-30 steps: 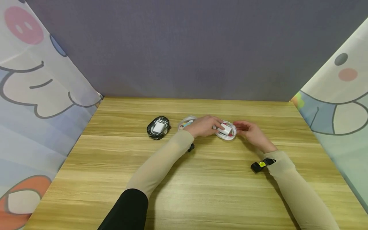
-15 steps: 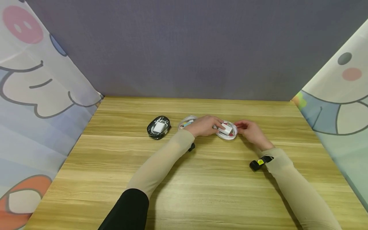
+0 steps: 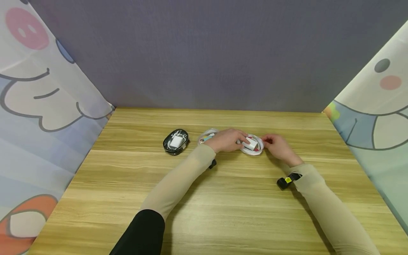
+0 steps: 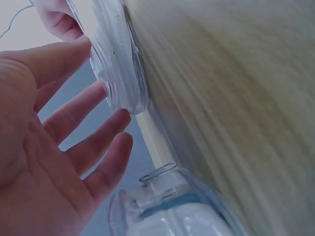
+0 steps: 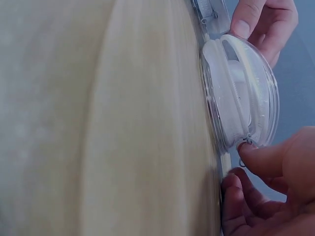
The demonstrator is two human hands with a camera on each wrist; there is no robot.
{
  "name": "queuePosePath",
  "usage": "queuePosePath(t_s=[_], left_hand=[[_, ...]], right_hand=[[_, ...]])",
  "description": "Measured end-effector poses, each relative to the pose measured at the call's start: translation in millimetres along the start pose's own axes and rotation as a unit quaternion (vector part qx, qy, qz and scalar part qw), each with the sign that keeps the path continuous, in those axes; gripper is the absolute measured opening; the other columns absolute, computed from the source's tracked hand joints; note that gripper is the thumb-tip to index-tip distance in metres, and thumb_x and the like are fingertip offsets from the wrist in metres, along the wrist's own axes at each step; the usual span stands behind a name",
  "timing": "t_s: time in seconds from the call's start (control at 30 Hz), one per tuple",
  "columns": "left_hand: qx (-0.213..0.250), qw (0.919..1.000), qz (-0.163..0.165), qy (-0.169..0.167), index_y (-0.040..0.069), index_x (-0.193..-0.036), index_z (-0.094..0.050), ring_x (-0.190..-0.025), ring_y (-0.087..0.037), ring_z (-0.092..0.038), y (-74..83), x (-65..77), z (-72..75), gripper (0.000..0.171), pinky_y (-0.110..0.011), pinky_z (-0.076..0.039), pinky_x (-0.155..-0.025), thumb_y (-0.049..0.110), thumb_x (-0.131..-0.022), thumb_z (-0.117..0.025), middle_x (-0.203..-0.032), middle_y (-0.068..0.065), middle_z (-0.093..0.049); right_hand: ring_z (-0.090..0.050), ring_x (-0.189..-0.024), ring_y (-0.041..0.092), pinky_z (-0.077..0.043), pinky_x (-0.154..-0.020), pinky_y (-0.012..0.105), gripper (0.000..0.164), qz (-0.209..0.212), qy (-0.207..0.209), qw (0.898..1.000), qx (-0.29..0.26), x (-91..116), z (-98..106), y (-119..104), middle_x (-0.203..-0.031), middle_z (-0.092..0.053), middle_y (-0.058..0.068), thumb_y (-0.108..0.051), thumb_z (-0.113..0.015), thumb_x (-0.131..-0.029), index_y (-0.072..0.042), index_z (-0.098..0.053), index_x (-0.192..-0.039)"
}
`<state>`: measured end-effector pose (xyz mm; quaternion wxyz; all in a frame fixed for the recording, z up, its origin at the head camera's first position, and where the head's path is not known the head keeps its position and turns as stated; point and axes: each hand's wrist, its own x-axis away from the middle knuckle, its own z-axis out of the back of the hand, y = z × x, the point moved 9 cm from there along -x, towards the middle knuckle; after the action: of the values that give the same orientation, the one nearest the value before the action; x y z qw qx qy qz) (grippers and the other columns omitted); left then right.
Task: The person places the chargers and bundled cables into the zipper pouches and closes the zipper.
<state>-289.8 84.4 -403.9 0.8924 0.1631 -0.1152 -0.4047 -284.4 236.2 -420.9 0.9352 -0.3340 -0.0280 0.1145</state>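
A small round clear zip case point(image 3: 253, 151) with white trim lies on the wooden table, a white charger plug point(image 3: 253, 143) inside it. My left hand point(image 3: 227, 140) holds its left side, the thumb at the zipped edge and the fingers on the top. At its right end my right hand point(image 3: 280, 148) pinches the zipper pull point(image 5: 247, 141) between thumb and finger. In the right wrist view the zipper seam point(image 5: 236, 83) runs along the case's side. Partly under my left wrist sits a second clear case point(image 3: 204, 136) with a light blue item in it.
Farther left on the table point(image 3: 204, 212) lies a black-rimmed case point(image 3: 172, 151) with a white plug and cable inside. A grey panel point(image 3: 204, 53) stands behind the table. Printed cartoon sheets point(image 3: 28, 141) flank it left and right.
My right hand has shifted very slightly at the right end of the case, its fingers drawn closer together. The left hand keeps its place on the case.
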Motion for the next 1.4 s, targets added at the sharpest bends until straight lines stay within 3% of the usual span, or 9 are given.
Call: queuePosePath(t_s=[0.23,0.37,0.47,0.63,0.9,1.13,1.4], left_hand=[[-0.019,0.9996,-0.02,0.011,0.027,-0.125,-0.069,-0.14,-0.019,-0.035,9.2,-5.8,1.0,0.034,-0.032,-0.016,-0.119,0.032,-0.092,-0.073,-0.149,0.004,-0.047],[0.018,0.9989,-0.042,-0.003,0.024,-0.131,-0.067,-0.143,-0.019,-0.032,12.5,-9.0,1.1,0.04,-0.032,-0.02,-0.118,0.027,-0.092,-0.075,-0.156,0.003,-0.039],[0.053,0.9972,-0.045,-0.026,0.024,-0.134,-0.066,-0.143,-0.016,-0.034,8.8,-10.8,-2.5,0.043,-0.029,-0.028,-0.114,0.025,-0.092,-0.074,-0.159,0.004,-0.035],[0.087,0.9945,-0.024,-0.053,0.028,-0.133,-0.065,-0.143,-0.01,-0.032,2.9,-11.7,-7.1,0.044,-0.023,-0.032,-0.11,0.026,-0.091,-0.075,-0.159,0.012,-0.032],[0.097,0.9932,-0.013,-0.063,0.033,-0.133,-0.063,-0.142,-0.004,-0.028,-3.3,-15.5,-12.2,0.044,-0.015,-0.033,-0.102,0.028,-0.09,-0.075,-0.157,0.018,-0.032],[0.098,0.9925,-0.004,-0.073,0.036,-0.134,-0.061,-0.144,-0.004,-0.025,-1.8,-13.9,-18.7,0.044,-0.018,-0.03,-0.106,0.033,-0.092,-0.073,-0.157,0.024,-0.027],[0.086,0.9932,0.008,-0.078,0.038,-0.136,-0.059,-0.144,-0.003,-0.022,-1.4,-12.2,-16.7,0.045,-0.02,-0.026,-0.111,0.034,-0.093,-0.071,-0.157,0.026,-0.024]], right_hand=[[-0.06,-0.089,0.029,-0.048,-0.081,0.043,0.016,0.011,-0.015,1.0,-0.003,-3.2,-0.1,-1.0,-0.095,-0.068,0.017,-0.002,-0.053,-0.101,0.007,-0.066,-0.106],[-0.062,-0.086,0.022,-0.05,-0.078,0.035,0.021,-0.002,-0.034,0.999,-0.019,-4.6,-1.8,0.5,-0.094,-0.069,0.013,-0.007,-0.053,-0.103,0.008,-0.066,-0.111],[-0.062,-0.077,0.017,-0.051,-0.068,0.028,0.022,-0.019,-0.055,0.997,-0.059,-5.4,-4.0,4.0,-0.089,-0.067,0.012,-0.006,-0.051,-0.104,0.009,-0.064,-0.112],[-0.062,-0.062,0.016,-0.054,-0.054,0.026,0.02,-0.058,-0.111,0.981,-0.151,-4.6,-12.2,13.4,-0.08,-0.063,0.012,-0.004,-0.043,-0.106,0.011,-0.055,-0.114],[-0.067,-0.07,0.021,-0.057,-0.06,0.03,0.018,-0.075,-0.157,0.964,-0.199,-1.0,-19.0,16.3,-0.084,-0.064,0.016,-0.006,-0.036,-0.108,0.008,-0.047,-0.11],[-0.068,-0.074,0.023,-0.058,-0.063,0.031,0.019,-0.083,-0.168,0.96,-0.21,8.0,-19.3,18.9,-0.089,-0.065,0.019,-0.007,-0.035,-0.109,0.008,-0.046,-0.109],[-0.07,-0.078,0.023,-0.059,-0.066,0.033,0.019,-0.087,-0.167,0.962,-0.199,16.3,-16.9,18.5,-0.091,-0.068,0.017,-0.009,-0.039,-0.108,0.008,-0.048,-0.106]])
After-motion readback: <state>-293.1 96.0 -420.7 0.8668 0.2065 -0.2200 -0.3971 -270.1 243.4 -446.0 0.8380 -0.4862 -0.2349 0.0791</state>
